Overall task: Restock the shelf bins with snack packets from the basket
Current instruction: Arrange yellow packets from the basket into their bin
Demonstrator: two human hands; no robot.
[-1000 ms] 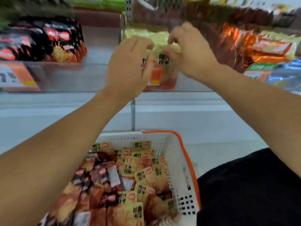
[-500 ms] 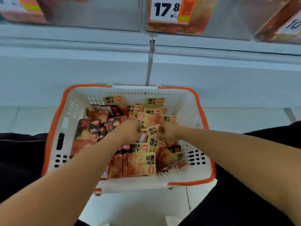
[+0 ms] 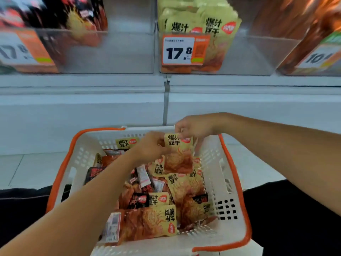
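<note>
The white shelf (image 3: 110,84) carries a row of clear bins side by side. Taking the middle bin (image 3: 239,58) as landmark: it holds upright yellow snack packets (image 3: 217,26) behind an orange-framed price tag (image 3: 184,50) reading 17.8. Left of it, touching, stands a bin (image 3: 110,56) with dark red-and-black packets (image 3: 55,13); right of it, one (image 3: 313,58) with orange packets. Below the middle bin, the pale tiled floor (image 3: 33,167) carries a white basket (image 3: 230,178) with an orange rim, filled with loose packets (image 3: 151,222).

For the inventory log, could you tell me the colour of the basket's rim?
Orange, on the white basket; head view.
</note>
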